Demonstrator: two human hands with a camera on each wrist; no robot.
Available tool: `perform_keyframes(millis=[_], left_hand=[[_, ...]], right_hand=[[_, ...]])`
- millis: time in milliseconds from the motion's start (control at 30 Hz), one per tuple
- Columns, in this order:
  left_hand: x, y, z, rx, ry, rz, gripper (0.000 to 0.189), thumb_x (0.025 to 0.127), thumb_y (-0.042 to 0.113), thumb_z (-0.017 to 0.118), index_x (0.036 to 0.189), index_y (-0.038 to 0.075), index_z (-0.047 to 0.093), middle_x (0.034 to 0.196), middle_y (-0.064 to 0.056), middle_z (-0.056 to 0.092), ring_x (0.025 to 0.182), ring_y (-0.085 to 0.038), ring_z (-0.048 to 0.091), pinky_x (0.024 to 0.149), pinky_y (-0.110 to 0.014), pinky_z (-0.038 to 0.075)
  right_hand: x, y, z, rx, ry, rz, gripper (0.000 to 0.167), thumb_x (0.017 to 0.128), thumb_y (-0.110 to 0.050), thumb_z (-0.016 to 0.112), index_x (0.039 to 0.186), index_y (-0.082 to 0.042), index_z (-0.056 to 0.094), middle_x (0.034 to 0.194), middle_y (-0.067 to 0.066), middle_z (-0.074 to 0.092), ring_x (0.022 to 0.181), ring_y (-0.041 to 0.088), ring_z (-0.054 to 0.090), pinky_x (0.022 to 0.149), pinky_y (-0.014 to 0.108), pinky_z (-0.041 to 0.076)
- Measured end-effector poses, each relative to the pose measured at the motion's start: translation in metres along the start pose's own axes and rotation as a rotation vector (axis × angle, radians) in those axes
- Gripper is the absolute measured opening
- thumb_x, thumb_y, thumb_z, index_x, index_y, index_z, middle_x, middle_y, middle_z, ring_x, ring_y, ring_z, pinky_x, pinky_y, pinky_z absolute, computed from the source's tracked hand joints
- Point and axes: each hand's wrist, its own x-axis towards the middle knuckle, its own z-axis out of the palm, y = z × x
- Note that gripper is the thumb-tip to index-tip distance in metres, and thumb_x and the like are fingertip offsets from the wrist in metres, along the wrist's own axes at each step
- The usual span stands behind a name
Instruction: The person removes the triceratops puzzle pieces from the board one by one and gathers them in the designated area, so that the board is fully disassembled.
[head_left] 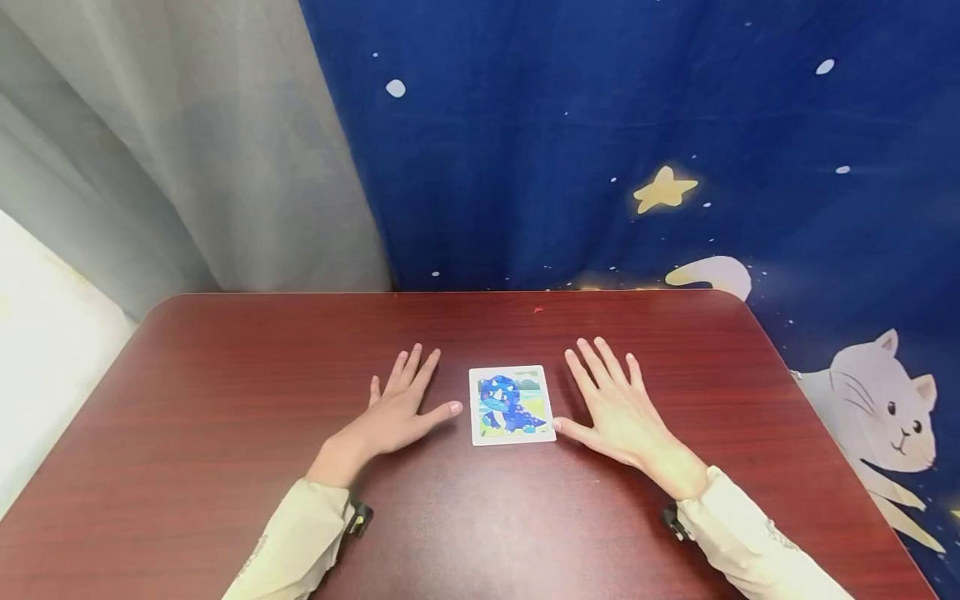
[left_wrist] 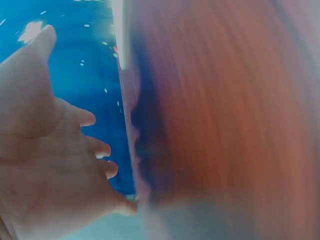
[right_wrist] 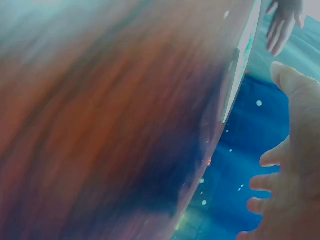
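Note:
A square white-bordered picture (head_left: 512,406) of a blue horned dinosaur lies flat on the table, between the two hands. To its left is my left hand (head_left: 397,417), fingers spread, its thumb tip a little short of the border. On the other side my right hand (head_left: 622,410) is spread as well. Its thumb tip is at the picture's right edge; whether it touches cannot be told. Nothing is held in either palm, as the left wrist view shows for the left hand (left_wrist: 45,150) and the right wrist view for the right hand (right_wrist: 300,150).
The dark red wooden table (head_left: 225,375) has rounded far corners. A tiny red bit (head_left: 537,310) lies near its back edge. Behind hang a grey curtain (head_left: 187,150) and a blue one (head_left: 525,150) with stars and a cat. A bright white area (head_left: 45,333) is at left.

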Motion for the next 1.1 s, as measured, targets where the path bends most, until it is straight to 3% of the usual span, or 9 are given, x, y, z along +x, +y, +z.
perform_keyframes(millis=[233,400,600,767,1100], left_hand=[[0.012,0.01,0.017,-0.12,-0.006,0.014,0.088,0.079,0.067,0.053,0.149,0.024,0.022,0.155,-0.013,0.008,0.14,-0.032,-0.003,0.097,-0.07,-0.006],[0.018,0.014,0.029,-0.11,0.026,0.008,0.085,0.077,0.062,0.061,0.148,0.028,0.027,0.154,-0.017,0.008,0.139,-0.037,-0.004,0.093,-0.071,-0.012],[0.021,0.019,0.037,-0.058,0.063,-0.018,0.078,0.079,0.06,0.061,0.145,0.027,0.035,0.154,-0.017,0.007,0.139,-0.037,-0.004,0.093,-0.07,-0.013],[0.02,0.021,0.04,-0.037,0.091,-0.035,0.076,0.079,0.058,0.062,0.144,0.027,0.038,0.154,-0.015,0.008,0.139,-0.035,-0.003,0.094,-0.07,-0.012],[0.019,0.022,0.039,-0.015,0.075,-0.038,0.076,0.08,0.058,0.061,0.145,0.029,0.036,0.154,-0.014,0.007,0.14,-0.034,-0.005,0.093,-0.07,-0.012]], right_hand=[[0.012,-0.014,-0.001,0.123,-0.02,-0.032,0.08,0.083,-0.053,0.06,0.142,-0.005,0.036,0.146,0.014,0.033,0.136,0.031,0.021,0.102,0.059,0.019],[0.023,-0.025,-0.001,0.162,-0.004,-0.095,0.071,0.083,-0.042,0.065,0.137,-0.002,0.043,0.138,0.017,0.042,0.129,0.033,0.033,0.1,0.056,0.027],[0.04,-0.038,0.001,0.212,-0.025,-0.132,0.049,0.084,-0.031,0.068,0.123,-0.005,0.057,0.114,0.008,0.055,0.101,0.023,0.051,0.084,0.04,0.043],[0.056,-0.048,0.003,0.23,-0.101,-0.127,0.035,0.085,-0.026,0.067,0.115,-0.008,0.064,0.098,0.002,0.054,0.084,0.016,0.052,0.075,0.033,0.046],[0.078,-0.062,0.008,0.256,-0.245,-0.075,0.028,0.086,-0.022,0.066,0.112,-0.012,0.065,0.094,0.001,0.053,0.073,0.012,0.051,0.063,0.026,0.046]])
